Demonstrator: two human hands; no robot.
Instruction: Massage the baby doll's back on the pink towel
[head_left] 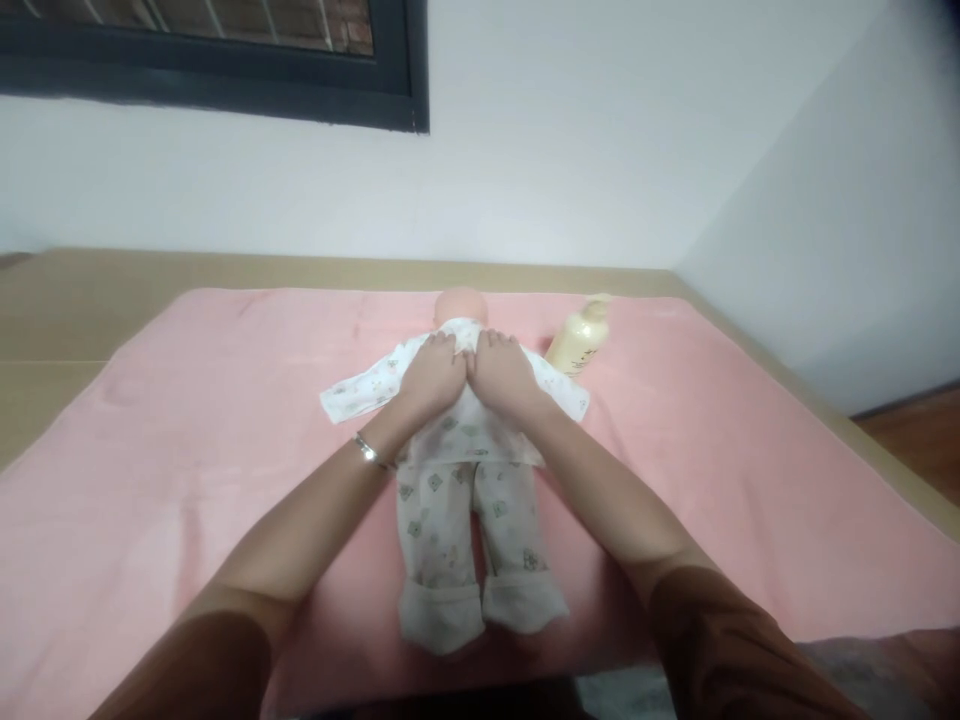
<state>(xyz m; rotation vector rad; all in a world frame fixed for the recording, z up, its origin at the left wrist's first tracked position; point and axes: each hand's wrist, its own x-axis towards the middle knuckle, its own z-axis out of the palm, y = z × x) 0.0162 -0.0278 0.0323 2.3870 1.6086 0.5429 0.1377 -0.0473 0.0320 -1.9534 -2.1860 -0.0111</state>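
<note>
Sleeves: dark brown cloth at the lower left and lower right corners of the frame, nearest the camera; bare forearms run up from them toward the middle.
Bracelet (366, 450): thin, shiny metal band on the left wrist, left of centre.
Doll (461, 470): lies in the middle of the frame, feet toward the camera, smooth bald head at the far end, arms spread out to both sides.
Left hand (433, 372): pressed flat on the doll's upper body, fingers together and stretched toward the head, clamped on nothing.
Right hand (504, 372): flat beside the left hand, the two touching along their inner edges; fingers together, lying on the cloth without gripping.
Doll's clothes: soft white cotton with small printed shapes; the jacket lies spread over chest and arms, the trousers are on, with thick turned-up cuffs over the feet.
Progress: judging by the clothes, the doll is fully dressed; the hands seem to be smoothing or pressing the jacket front, and whether it is fastened cannot be seen under them.
Towel (187, 480): pink, soft, slightly creased, covering most of the surface under the doll.
Bottle (576, 342): cream plastic with a pump top, rounded, upper right of the doll, just beside its outstretched sleeve.
Table (90, 300): pale tan edge showing round the towel.
Window (225, 60): dark frame, upper left, on a white wall.
</note>
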